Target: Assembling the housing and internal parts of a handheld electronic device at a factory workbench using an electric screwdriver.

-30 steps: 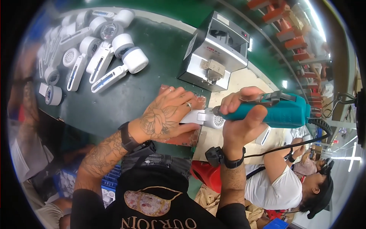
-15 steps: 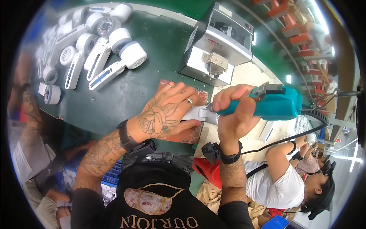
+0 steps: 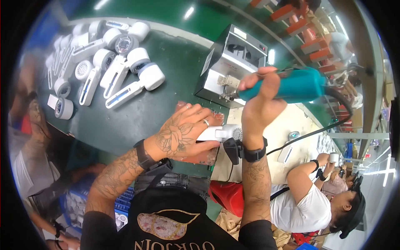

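Handheld parts [image 3: 109, 62] left of bench machine [image 3: 229, 62]

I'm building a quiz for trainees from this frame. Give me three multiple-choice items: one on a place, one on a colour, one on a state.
1. Where is the pile of white devices?
A. upper left of the green table
B. on the floor
C. in a box

2. What colour is the power tool?
A. red
B. teal
C. yellow

3. What is the left hand doing?
A. hanging free
B. pressing down a white device
C. holding a cup

Answers: 1 A, they lie spread there. 2 B, the body in the right hand is teal. 3 B, the palm lies flat on it.
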Action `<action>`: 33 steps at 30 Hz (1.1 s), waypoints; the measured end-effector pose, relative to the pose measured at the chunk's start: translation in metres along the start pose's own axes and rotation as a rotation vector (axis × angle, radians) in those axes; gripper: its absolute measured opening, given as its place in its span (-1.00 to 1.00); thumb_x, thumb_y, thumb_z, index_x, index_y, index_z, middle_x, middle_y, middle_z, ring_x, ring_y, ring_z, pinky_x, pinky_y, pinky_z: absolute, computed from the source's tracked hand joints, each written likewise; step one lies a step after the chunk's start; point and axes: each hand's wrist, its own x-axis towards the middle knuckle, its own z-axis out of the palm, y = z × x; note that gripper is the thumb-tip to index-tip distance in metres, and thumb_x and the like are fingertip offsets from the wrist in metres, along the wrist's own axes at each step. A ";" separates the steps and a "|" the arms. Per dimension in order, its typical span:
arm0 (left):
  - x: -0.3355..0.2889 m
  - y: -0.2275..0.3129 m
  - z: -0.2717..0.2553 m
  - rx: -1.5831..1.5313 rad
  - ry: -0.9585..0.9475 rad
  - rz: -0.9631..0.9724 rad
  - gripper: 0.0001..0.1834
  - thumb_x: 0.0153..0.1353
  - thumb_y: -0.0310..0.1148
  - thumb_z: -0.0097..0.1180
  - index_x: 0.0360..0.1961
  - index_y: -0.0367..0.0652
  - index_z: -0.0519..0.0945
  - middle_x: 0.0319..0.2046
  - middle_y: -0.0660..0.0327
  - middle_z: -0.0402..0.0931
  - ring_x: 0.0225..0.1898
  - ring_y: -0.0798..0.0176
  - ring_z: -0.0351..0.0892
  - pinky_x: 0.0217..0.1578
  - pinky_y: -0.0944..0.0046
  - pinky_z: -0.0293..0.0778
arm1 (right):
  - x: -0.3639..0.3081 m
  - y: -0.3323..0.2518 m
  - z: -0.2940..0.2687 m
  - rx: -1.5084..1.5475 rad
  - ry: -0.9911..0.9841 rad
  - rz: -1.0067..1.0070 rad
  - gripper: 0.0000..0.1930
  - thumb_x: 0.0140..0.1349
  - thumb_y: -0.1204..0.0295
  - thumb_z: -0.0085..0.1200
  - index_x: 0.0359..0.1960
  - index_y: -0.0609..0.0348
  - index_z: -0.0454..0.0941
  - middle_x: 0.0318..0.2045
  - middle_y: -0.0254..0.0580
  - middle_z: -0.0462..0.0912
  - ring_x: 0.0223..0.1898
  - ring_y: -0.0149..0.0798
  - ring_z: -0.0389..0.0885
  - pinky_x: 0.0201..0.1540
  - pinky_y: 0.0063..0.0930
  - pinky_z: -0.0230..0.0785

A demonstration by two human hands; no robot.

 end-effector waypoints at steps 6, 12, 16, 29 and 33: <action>-0.001 0.000 0.006 -0.052 -0.046 -0.012 -0.50 0.25 -0.09 0.13 0.13 -0.14 0.53 -0.10 0.10 0.46 -0.01 0.04 0.41 0.08 0.04 0.33 | 0.000 0.018 -0.007 0.043 -0.088 -0.003 -0.66 0.44 0.18 0.05 -0.28 0.26 0.42 -0.57 -0.23 0.44 -0.56 -0.30 0.45 -0.45 -0.41 0.36; -0.003 -0.005 0.009 -0.052 -0.024 -0.037 -0.55 0.24 -0.12 0.14 0.09 -0.11 0.54 -0.05 0.10 0.47 0.02 0.02 0.42 0.11 0.03 0.32 | -0.036 -0.022 -0.020 0.055 -0.012 0.100 -0.57 0.37 0.05 0.10 -0.21 0.26 0.45 -0.61 -0.23 0.40 -0.61 -0.30 0.41 -0.53 -0.44 0.31; 0.000 -0.006 0.008 -0.088 0.071 -0.017 -0.59 0.19 -0.22 0.18 0.06 -0.07 0.58 -0.04 0.17 0.53 -0.04 0.01 0.46 0.01 0.05 0.35 | -0.062 -0.039 -0.031 -0.022 -0.066 0.109 -0.40 0.31 -0.12 0.13 -0.16 0.30 0.43 -0.62 -0.23 0.38 -0.65 -0.33 0.38 -0.62 -0.45 0.24; 0.003 -0.003 0.010 -0.031 0.018 0.007 -0.60 0.17 -0.27 0.22 0.04 -0.08 0.56 0.04 0.20 0.51 -0.05 0.00 0.48 -0.03 0.06 0.38 | -0.081 -0.023 -0.034 -0.002 -0.073 0.119 -0.43 0.31 -0.12 0.13 -0.28 0.22 0.31 -0.62 -0.25 0.35 -0.67 -0.33 0.34 -0.60 -0.40 0.26; 0.002 -0.004 0.009 -0.020 -0.021 -0.008 -0.54 0.20 -0.20 0.19 0.11 -0.10 0.49 0.06 0.20 0.45 0.02 0.08 0.42 0.07 0.05 0.34 | -0.080 -0.021 -0.034 0.034 -0.092 0.110 -0.48 0.34 -0.06 0.13 -0.30 0.20 0.29 -0.62 -0.23 0.34 -0.65 -0.31 0.34 -0.59 -0.39 0.27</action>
